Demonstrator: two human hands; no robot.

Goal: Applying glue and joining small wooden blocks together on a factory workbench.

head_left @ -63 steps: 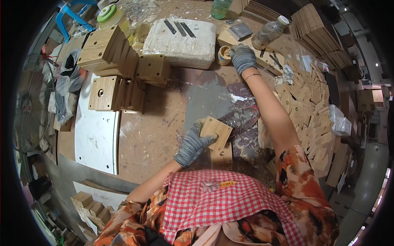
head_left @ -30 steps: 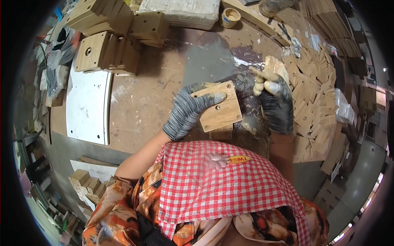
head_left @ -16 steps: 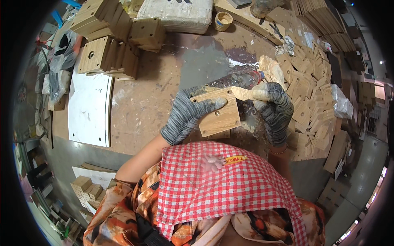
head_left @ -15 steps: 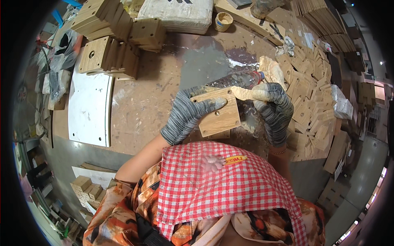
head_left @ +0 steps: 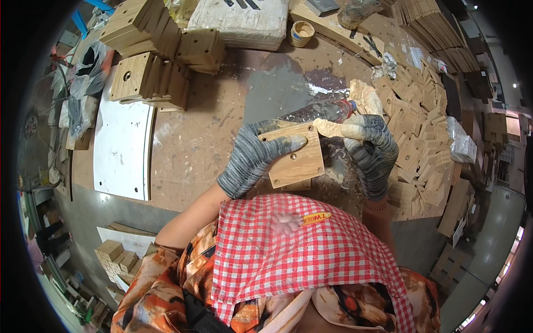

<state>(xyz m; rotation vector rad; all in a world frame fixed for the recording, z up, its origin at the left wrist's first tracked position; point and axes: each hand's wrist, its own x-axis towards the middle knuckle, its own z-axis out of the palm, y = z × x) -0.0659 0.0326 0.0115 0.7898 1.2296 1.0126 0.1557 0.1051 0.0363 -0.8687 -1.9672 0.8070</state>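
Note:
In a grey knitted glove, my left hand (head_left: 254,155) grips a square wooden block (head_left: 297,161) by its left side, thumb lying across the top face. Holes show near the block's corners and at its middle. My right hand (head_left: 371,152), gloved the same way, pinches a crumpled pale-yellow rag (head_left: 328,128) whose free end reaches the block's upper right corner. Just beyond the hands lies a plastic bottle (head_left: 319,111) on its side. Past the bottle's cap is another pale-yellow crumpled piece (head_left: 365,97).
Stacked wooden blocks (head_left: 133,77) stand at the far left beside a white panel (head_left: 123,150). A heap of loose wooden pieces (head_left: 416,127) covers the right side of the worktable (head_left: 189,150). At the back are a small cup (head_left: 302,33) and a white wrapped package (head_left: 239,25).
The block and both hands have hardly moved; the rag stays at the block's upper right corner. The whole view has shifted very slightly.

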